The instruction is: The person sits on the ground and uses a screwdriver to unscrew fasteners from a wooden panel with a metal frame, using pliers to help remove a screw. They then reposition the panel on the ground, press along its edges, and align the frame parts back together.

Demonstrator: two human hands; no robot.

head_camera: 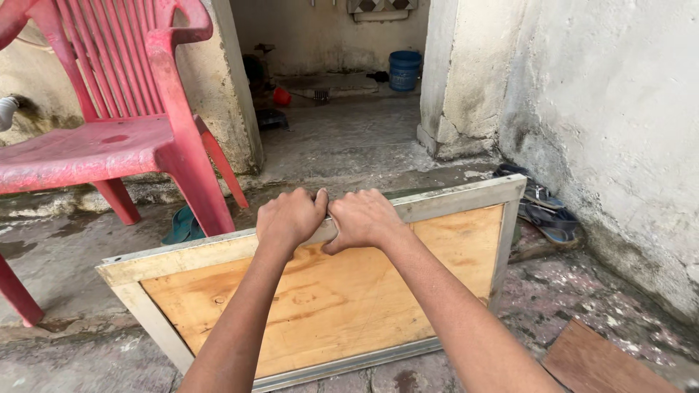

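Head view, looking down. A rectangular panel (328, 291) of orange-brown plywood set in a pale metal frame stands on edge on the stained concrete floor (342, 138), tilted so that its top rail runs from low at 9 o'clock to high at 3 o'clock across the lower half of the view. The left hand (290, 217) and the right hand (362, 217) sit side by side at the middle of the top rail, knuckles touching. Both hands are curled into closed grips, fingers pressed together and wrapped over the rail; the fingertips lie on the far side, so their exact placement cannot be told.

Handling, as a judgement: the panel looks stiff and flat, of moderate weight, and liable to swing about its lower edge because both hands hold one central spot. The metal rail looks smooth and narrow, hence somewhat slippery and hard-edged. A wider hold on the top rail, or on the two side rails, would seem to give better control of tilt; the plywood face offers no purchase.

Surroundings: a red plastic chair (116, 109) at 10 o'clock, a pair of sandals (542, 207) by the wall at 3 o'clock, a loose reddish board (604, 360) at 5 o'clock, and a blue bucket (405, 69) in the doorway at 12 o'clock.
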